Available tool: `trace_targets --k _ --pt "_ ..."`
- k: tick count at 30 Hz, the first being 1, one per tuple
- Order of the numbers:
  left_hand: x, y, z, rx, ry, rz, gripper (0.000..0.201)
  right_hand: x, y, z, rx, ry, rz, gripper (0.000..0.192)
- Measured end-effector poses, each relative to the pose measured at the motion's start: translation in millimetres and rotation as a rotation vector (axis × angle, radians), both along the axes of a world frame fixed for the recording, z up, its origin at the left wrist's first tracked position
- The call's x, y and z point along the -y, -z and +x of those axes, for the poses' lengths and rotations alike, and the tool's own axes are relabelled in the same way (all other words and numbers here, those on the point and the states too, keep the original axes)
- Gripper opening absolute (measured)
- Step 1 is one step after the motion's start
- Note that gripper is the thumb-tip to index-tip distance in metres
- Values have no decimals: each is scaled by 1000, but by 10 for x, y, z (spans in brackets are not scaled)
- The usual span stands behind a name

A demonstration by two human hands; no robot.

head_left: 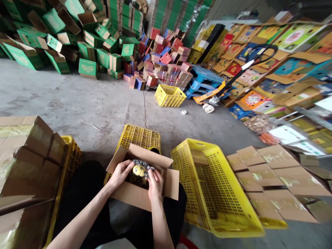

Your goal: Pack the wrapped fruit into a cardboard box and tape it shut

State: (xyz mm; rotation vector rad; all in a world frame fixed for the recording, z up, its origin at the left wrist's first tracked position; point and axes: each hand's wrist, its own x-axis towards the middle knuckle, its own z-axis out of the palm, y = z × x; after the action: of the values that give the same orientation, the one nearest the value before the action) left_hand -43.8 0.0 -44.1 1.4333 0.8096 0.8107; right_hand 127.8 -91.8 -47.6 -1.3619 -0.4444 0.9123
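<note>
While I sit on the floor [77,100], both my hands work inside an open box [145,188] on my lap. My left hand [119,174] grips the near-left edge of a yellow item [139,170] in crinkly clear wrap, fingers curled on it. My right hand [155,182] pinches the wrap on its right side, fingers narrow. The item sits in the box mouth, between both hands. A yellow crate [141,136] stands just behind the box; a bigger tilted crate [215,193] lies to my right, with flat cartons [275,180] beyond it.
</note>
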Motion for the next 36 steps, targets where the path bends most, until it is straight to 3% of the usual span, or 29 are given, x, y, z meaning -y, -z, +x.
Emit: trace_targets --k 12,18,30,36 --pt "-7 -27 13 130 61 -111 44 -6 -46 -22 -65 10 63 44" --pt "15 101 79 228 122 -208 84 13 -18 -19 -57 -6 94 38" --pt "-14 162 19 225 105 -201 73 7 5 11 -95 34 91 46" --pt "-16 141 -4 202 99 -173 71 6 -14 7 -63 -37 94 50"
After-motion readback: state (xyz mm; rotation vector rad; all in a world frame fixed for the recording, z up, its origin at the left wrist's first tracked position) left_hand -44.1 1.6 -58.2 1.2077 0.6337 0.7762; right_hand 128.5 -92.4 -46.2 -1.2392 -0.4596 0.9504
